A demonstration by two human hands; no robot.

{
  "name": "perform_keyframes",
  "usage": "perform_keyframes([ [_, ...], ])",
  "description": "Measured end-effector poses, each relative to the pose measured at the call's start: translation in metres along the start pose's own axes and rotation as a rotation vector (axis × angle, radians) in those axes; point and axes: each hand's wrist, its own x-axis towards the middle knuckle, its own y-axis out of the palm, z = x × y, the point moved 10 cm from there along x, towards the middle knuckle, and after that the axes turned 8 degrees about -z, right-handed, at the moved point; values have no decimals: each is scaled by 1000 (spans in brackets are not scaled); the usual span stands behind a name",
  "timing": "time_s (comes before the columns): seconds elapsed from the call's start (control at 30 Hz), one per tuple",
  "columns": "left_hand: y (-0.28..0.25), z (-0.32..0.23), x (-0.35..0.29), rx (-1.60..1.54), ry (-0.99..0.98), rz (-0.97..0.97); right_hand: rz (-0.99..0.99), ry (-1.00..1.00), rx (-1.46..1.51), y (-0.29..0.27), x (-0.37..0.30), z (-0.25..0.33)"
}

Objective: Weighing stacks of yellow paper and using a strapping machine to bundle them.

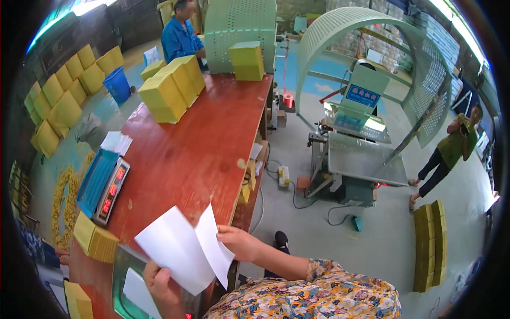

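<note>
My left hand (163, 284) grips the lower edge of a large white paper sheet (172, 247), thumb on top. My right hand (239, 242) pinches the edge of a narrower-looking white sheet (213, 245), which stands tilted against the first one. Both sheets are held up over the near end of the red-brown table (175, 154). Below my left hand lies more white paper (139, 293) on a green-edged glassy surface (121, 274). Whether the held sheets are single or layered, I cannot tell.
Left on the table are a teal scale (101, 183) with red digits and a yellow paper stack (94, 239). Tall yellow stacks (167, 90) stand farther back. A machine with a metal table (366, 157) is at right. One person (183, 40) works behind; another (451, 146) stands right.
</note>
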Motion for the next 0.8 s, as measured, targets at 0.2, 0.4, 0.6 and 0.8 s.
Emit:
perform_keyframes([
  [0.2, 49, 96, 59, -25, -204, -195, -150, 19, -533, -80, 20, 89],
  [0.4, -40, 18, 27, 364, -22, -635, -308, 53, -650, -93, 24, 162],
  [0.6, -201, -35, -108, 359, 86, -1224, -104, 367, -601, -109, 81, 96],
  [0.8, -337, -46, -190, 995, -107, -1133, -5, 345, -1020, -43, 48, 8],
])
